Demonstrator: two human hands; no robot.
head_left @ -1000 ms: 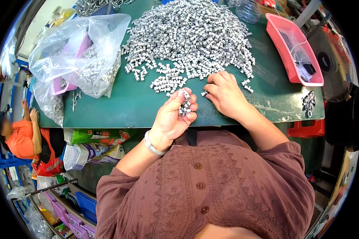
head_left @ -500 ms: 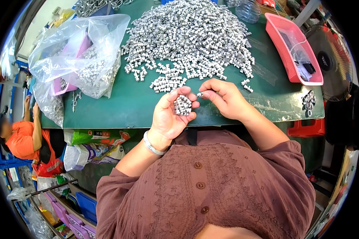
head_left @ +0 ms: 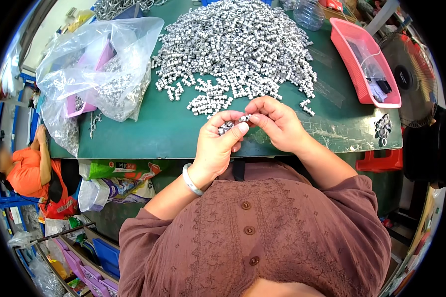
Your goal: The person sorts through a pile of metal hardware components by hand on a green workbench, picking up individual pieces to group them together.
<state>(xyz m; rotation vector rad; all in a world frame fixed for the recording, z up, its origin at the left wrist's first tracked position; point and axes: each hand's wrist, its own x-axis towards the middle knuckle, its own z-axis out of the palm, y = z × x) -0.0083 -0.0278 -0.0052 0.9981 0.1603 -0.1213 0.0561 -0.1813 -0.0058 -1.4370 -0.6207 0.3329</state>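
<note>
Bag (head_left: 109,59) of clear plastic lies at the left of the green worktop (head_left: 153,136). Left hand (head_left: 214,141): grip half curled, keeping a small cluster of silvery metal pieces (head_left: 225,128) within the fingers; thumb extended rightward, wrist short of the worktop's near edge, forearm slanting up from lower left. Pile (head_left: 233,49) of similar pieces is heaped on the worktop beyond both hands. Single piece (head_left: 245,119) sits raised between the hands, beside the left thumb and index fingertips; contact there cannot be told. Right hand (head_left: 281,129): grip pinching that piece between thumb and index finger, other fingers largely hidden, forearm slanting in from lower right. Pink basket (head_left: 346,64) stands at the worktop's right.
</note>
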